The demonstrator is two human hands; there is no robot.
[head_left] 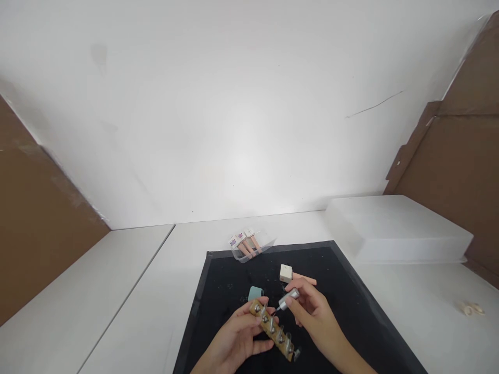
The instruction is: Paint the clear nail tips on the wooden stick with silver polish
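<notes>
My left hand [241,337] is closed around a wooden strip [273,330] that carries a row of several small shiny pieces. My right hand [312,311] pinches a silver cap with a thin brush [287,299], whose tip rests near the upper end of the strip. Both hands hover over a black mat [351,311]. Just behind them on the mat lie a teal bottle [256,293] and a bottle with a cream square cap and pink body [290,274].
A clear tray [249,248] with three more pink bottles sits at the mat's far edge. A white box [393,228] stands at the right on the white table. Brown cardboard panels flank both sides. A small pale object [471,309] lies far right.
</notes>
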